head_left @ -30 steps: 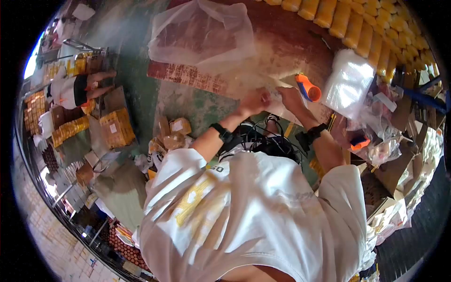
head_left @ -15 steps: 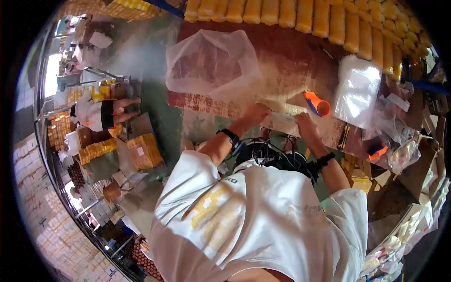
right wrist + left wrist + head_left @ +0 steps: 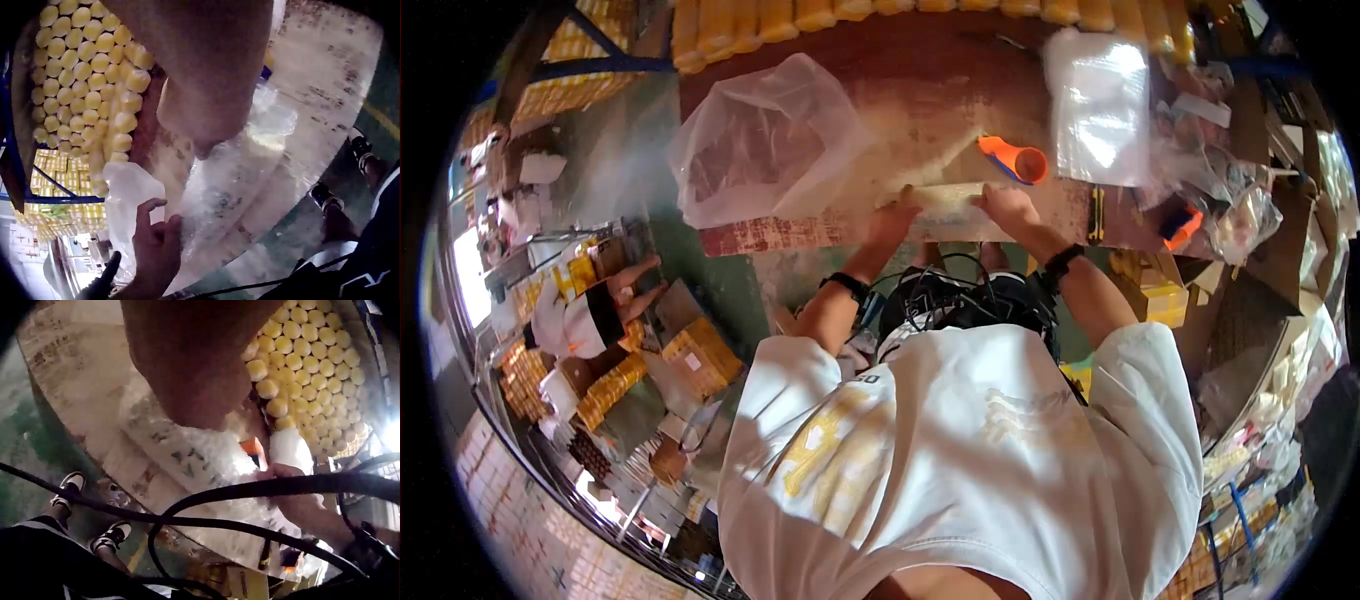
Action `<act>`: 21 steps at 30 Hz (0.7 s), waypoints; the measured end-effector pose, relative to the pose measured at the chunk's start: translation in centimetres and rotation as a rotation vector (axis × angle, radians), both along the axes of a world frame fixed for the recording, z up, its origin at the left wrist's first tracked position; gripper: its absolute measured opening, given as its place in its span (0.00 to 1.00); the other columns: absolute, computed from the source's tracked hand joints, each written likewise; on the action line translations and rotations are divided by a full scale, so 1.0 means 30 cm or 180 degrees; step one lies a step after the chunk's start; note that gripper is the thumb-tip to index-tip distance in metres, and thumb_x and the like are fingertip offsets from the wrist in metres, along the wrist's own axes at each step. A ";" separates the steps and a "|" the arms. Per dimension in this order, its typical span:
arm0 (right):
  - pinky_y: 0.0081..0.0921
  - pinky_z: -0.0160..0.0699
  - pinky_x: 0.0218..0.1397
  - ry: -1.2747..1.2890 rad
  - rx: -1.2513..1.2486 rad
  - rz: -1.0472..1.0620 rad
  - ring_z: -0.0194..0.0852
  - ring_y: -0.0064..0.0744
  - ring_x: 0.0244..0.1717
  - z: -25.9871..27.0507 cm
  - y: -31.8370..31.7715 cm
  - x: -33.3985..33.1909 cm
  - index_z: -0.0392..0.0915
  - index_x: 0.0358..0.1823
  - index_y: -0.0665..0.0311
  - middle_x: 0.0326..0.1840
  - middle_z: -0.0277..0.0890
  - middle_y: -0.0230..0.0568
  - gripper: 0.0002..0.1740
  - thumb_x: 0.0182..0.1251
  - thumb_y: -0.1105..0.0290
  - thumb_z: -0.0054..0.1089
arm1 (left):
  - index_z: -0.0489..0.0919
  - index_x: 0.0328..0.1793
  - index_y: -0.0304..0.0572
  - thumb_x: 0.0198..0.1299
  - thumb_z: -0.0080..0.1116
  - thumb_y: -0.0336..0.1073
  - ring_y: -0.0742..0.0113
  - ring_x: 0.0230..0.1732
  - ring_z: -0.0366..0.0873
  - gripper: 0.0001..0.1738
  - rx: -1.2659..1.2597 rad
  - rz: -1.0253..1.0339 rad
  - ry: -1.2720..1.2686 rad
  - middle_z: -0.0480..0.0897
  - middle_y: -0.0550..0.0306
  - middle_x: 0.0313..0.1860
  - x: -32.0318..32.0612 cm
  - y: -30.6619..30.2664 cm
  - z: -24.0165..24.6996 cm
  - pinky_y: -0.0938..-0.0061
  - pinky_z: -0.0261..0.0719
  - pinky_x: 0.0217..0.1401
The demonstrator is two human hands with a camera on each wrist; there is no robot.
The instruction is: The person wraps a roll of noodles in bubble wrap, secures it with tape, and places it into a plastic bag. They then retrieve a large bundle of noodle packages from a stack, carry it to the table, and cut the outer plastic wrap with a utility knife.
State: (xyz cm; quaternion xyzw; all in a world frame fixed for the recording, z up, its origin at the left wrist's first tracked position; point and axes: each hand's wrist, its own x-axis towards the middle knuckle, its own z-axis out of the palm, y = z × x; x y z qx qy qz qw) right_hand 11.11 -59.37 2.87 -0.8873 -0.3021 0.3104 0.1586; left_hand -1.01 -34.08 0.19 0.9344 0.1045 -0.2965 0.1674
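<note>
At the table's near edge, a clear plastic bag (image 3: 947, 194) stretches crosswise between both hands. Dark green printed marks show on the crinkled bag (image 3: 187, 459) in the left wrist view. My left hand (image 3: 893, 216) grips its left end; the right wrist view shows that hand (image 3: 155, 244) with bent fingers against the plastic and the index finger raised. The opposite end is held by my right hand (image 3: 1010, 207), whose fingers (image 3: 279, 471) meet the plastic. An orange and blue tape dispenser (image 3: 1025, 162) lies just beyond the right hand.
A large, loose clear bag (image 3: 765, 140) spreads over the red, worn tabletop (image 3: 920, 95) at left. Flat clear bags (image 3: 1100, 110) are stacked at right, near a yellow cutter knife (image 3: 1096, 212). Yellow packed rolls (image 3: 820, 12) line the back. Dark cables (image 3: 262, 487) hang near the body.
Both hands have moved apart, from close together to opposite ends of the plastic bag, which now lies stretched between them. The head view has turned and shifted.
</note>
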 end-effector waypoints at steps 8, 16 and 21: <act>0.43 0.82 0.44 -0.0677 -0.0613 0.0528 0.83 0.43 0.47 0.014 0.061 0.017 0.72 0.51 0.63 0.42 0.83 0.42 0.28 0.68 0.44 0.61 | 0.82 0.44 0.52 0.61 0.63 0.44 0.55 0.48 0.77 0.09 -0.0315 -0.1182 -0.2386 0.77 0.58 0.41 0.060 0.100 -0.014 0.54 0.79 0.48; 0.46 0.78 0.57 0.0191 0.0092 0.0987 0.76 0.54 0.61 0.063 0.280 0.036 0.75 0.56 0.64 0.55 0.79 0.49 0.41 0.45 0.45 0.79 | 0.79 0.40 0.42 0.60 0.67 0.43 0.51 0.44 0.78 0.13 -0.1023 -0.1184 -0.1338 0.75 0.52 0.37 0.151 0.148 0.012 0.57 0.78 0.47; 0.51 0.79 0.55 0.0861 0.0138 0.0718 0.76 0.59 0.57 -0.116 0.255 0.071 0.71 0.56 0.67 0.52 0.76 0.55 0.46 0.52 0.33 0.72 | 0.79 0.48 0.39 0.68 0.57 0.55 0.52 0.34 0.80 0.23 -0.0183 -0.0680 -0.0580 0.80 0.49 0.35 0.085 -0.021 0.271 0.56 0.79 0.37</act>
